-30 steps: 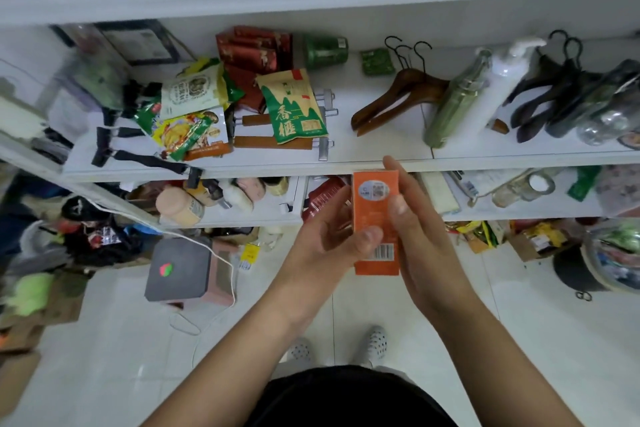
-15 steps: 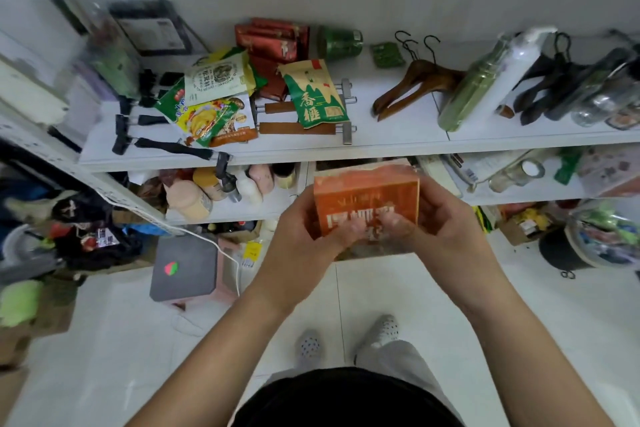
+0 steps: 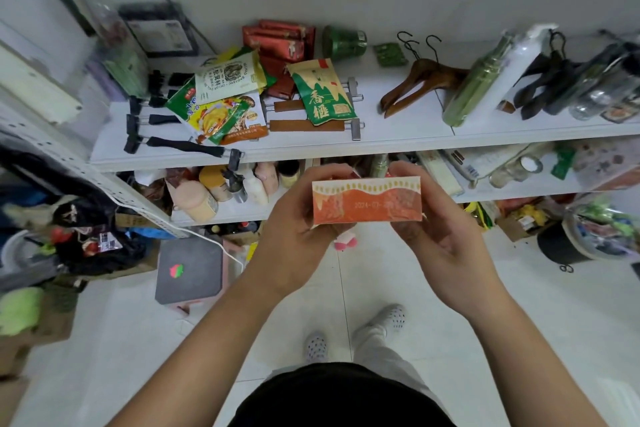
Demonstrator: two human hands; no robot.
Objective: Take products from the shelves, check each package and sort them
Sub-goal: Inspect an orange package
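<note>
box (image 3: 367, 201): I see it held level, dated side up, in front of the lower shelf's (image 3: 228, 215) front edge | left hand (image 3: 298, 232): fingers curled round the box's left end | right hand (image 3: 446, 239): fingers clamped on its right end | pouch (image 3: 322, 94): near the upper shelf's (image 3: 398, 135) front edge

Upper shelf (image 3: 398, 144), left half: snack bags (image 3: 225, 104), a green pouch (image 3: 322, 94) and clip hangers (image 3: 308, 125) crowd it to the front edge; I find no gap. Middle: bare board between the clip hangers and the wooden hangers (image 3: 422, 80), open to a hand. Right end: green bottle (image 3: 474, 87), white pump bottle (image 3: 512, 69) and black hangers (image 3: 547, 80), packed close. Lower shelf (image 3: 502, 192): bottles (image 3: 207, 198) at left; middle screened by the orange box (image 3: 367, 201) gripped by the left hand (image 3: 298, 222) and right hand (image 3: 440, 232).
</note>
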